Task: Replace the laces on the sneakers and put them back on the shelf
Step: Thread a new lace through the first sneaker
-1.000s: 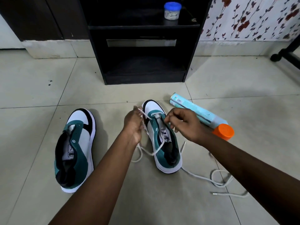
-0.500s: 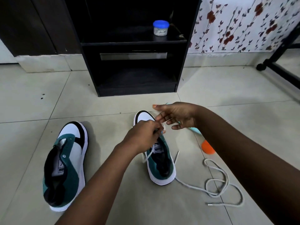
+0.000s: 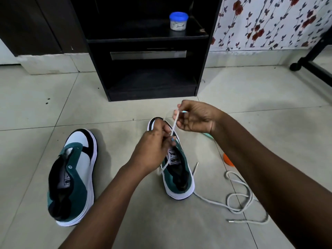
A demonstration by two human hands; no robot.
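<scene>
Two teal, white and black sneakers stand on the tiled floor. The left sneaker (image 3: 73, 175) has no lace. Over the right sneaker (image 3: 177, 175), my left hand (image 3: 154, 146) pinches a white lace (image 3: 173, 125) near the eyelets. My right hand (image 3: 195, 116) pinches the same lace higher up and holds it taut above the toe. A second white lace (image 3: 239, 202) lies looped on the floor to the right of that shoe.
A black shelf unit (image 3: 149, 51) stands straight ahead with an open lower compartment and a blue-lidded jar (image 3: 178, 21) on its upper shelf. An orange-capped teal tube (image 3: 227, 159) lies mostly hidden behind my right forearm. A black furniture leg (image 3: 312, 67) sits far right.
My right hand went from open fingers to pinching the lace and drew it up away from the shoe. My left hand stayed at the eyelets. The view tilted slightly.
</scene>
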